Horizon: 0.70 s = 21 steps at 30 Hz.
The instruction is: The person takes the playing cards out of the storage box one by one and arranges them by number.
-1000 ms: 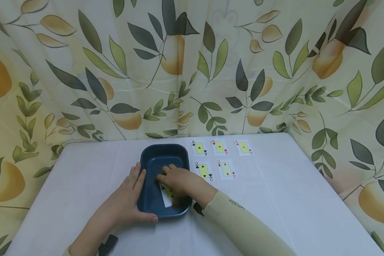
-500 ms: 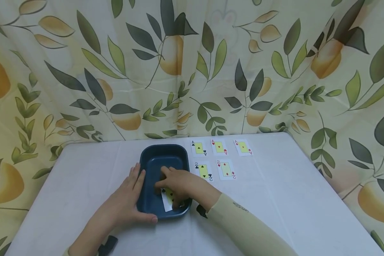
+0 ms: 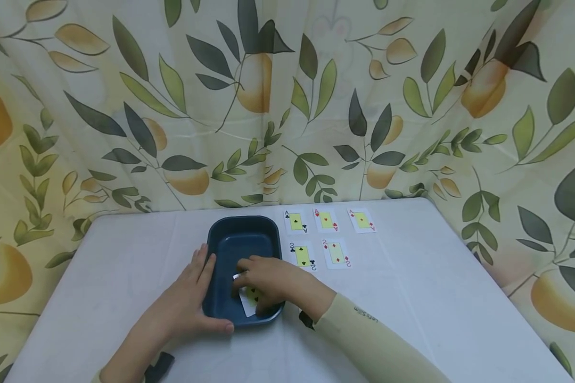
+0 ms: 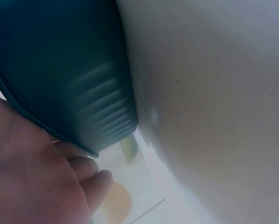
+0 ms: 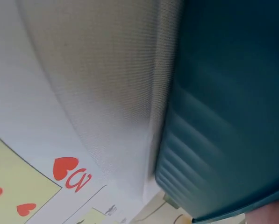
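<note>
A dark blue rectangular tray (image 3: pixel 237 244) stands on the white-covered table. My left hand (image 3: pixel 188 292) rests along its left side, fingers straight, with the thumb stretched toward the near rim; the left wrist view shows the fingers by the ribbed tray wall (image 4: pixel 97 98). My right hand (image 3: pixel 274 279) reaches into the near half of the tray. Its curled fingers and thumb pinch a playing card (image 3: pixel 247 307) with a yellow centre and black pips. The hand covers much of that card, and a white corner shows beyond the fingers.
Right of the tray lie three aces in a back row, among them the ace of hearts (image 3: pixel 325 220). Before them are the two of clubs (image 3: pixel 302 256) and two of diamonds (image 3: pixel 337 254). A three of hearts (image 5: pixel 22 182) shows in the right wrist view. A patterned curtain (image 3: pixel 287 106) hangs behind.
The right hand's fingers have drawn in around the card in the tray, and a white corner now shows past them. The left hand keeps its place at the tray.
</note>
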{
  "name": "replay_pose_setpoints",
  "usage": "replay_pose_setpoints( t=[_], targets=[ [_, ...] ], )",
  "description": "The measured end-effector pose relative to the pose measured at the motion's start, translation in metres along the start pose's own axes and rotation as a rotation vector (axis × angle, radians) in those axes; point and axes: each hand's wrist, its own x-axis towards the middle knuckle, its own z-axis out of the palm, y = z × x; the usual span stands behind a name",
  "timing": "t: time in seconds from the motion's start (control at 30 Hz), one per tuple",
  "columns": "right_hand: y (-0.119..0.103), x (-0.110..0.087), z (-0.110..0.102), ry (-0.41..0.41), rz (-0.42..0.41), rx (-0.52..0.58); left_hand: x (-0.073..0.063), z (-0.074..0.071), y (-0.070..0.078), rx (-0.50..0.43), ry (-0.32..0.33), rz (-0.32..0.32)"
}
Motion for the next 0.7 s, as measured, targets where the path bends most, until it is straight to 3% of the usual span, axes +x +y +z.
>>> replay_pose_setpoints(
  t=[0.33, 0.7],
  targets=[
    [0.001, -0.004, -0.003, 0.065, 0.03, 0.084, 0.0, 0.002, -0.001, 0.008, 0.005, 0.013],
    [0.011, -0.039, -0.048, 0.228, 0.122, 0.192, 0.001, 0.001, -0.002, 0.001, 0.001, -0.006]
  ],
)
